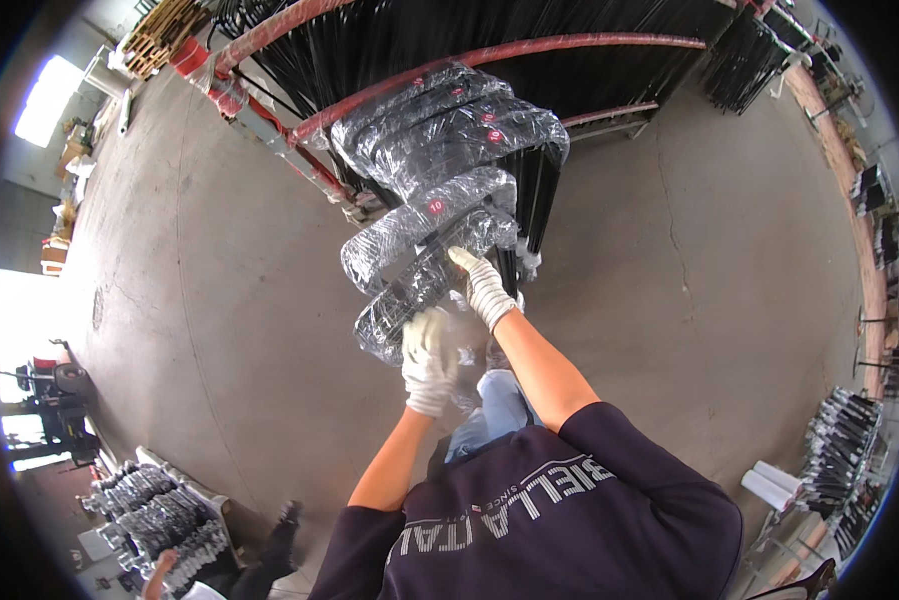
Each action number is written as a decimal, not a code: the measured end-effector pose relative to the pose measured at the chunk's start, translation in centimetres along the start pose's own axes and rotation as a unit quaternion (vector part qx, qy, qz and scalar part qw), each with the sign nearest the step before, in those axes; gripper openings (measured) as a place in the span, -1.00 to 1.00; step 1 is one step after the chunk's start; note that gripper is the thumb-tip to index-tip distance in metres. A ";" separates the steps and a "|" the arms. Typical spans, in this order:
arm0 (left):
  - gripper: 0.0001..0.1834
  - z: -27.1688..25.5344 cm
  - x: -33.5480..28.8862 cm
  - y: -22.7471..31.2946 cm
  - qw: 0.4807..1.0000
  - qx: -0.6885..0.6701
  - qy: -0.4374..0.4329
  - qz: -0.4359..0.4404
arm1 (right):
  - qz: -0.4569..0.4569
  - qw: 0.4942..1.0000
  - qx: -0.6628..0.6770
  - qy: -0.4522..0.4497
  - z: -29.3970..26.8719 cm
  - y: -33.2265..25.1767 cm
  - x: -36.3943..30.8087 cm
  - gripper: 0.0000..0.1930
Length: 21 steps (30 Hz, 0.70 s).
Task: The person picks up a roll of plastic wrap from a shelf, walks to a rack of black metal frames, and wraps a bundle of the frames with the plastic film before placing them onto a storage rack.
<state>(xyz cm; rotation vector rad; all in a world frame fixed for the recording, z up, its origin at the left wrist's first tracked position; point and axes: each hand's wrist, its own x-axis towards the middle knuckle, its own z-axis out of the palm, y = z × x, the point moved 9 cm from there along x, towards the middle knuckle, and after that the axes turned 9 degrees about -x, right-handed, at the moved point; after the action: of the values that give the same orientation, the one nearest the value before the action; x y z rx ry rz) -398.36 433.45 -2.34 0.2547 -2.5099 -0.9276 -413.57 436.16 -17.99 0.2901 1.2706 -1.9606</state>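
My hands wear white knitted gloves. In front of me hangs or rests a dark bundle wrapped in clear film (409, 290); its contents are hard to make out through the wrap. My right hand (484, 288) grips the bundle's right part, fingertips pressed on the film. Against the lower left end of the same bundle is my left hand (428, 355), blurred, with its fingers hard to read. Just beyond lies another film-wrapped bundle (399, 232) with a round red label (436, 207). Several more wrapped bundles (449, 130) sit farther back, close to a red rail.
A rack with red film-wrapped rails (589, 42) holds many long black rods (409, 45) ahead. A forklift-like vehicle (54, 400) stands at left. Wrapped goods (159, 520) and another person's arm (159, 572) are lower left. Stacked wrapped parts (841, 450) stand at right.
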 end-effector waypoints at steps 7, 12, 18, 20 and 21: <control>-0.64 12.1 -8.1 -6.0 0.530 -0.672 -0.050 -0.514 | 0.046 0.998 0.034 -0.009 -1.7 0.4 -3.5 -0.82; -0.50 11.2 -6.2 -3.7 0.375 -0.788 0.120 -0.474 | 0.077 0.994 0.049 -0.053 -3.1 1.6 -5.2 -0.80; -0.61 8.2 -6.1 -5.2 0.275 -0.812 0.344 -0.383 | 0.102 0.988 0.105 -0.043 -6.0 2.6 -5.4 -0.64; -0.62 8.7 -7.1 -6.0 0.278 -0.799 0.366 -0.388 | 0.137 0.985 0.101 -0.030 -6.2 2.1 -6.6 -0.63; -0.61 8.6 -7.3 -6.1 0.279 -0.795 0.374 -0.388 | 0.172 0.979 0.104 -0.041 -5.1 0.8 -8.3 -0.62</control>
<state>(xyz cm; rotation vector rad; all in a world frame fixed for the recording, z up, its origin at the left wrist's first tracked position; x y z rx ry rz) -395.91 436.02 -14.63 0.8455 0.3456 -2.2562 -408.45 444.31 -16.39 0.4929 0.8956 -1.7854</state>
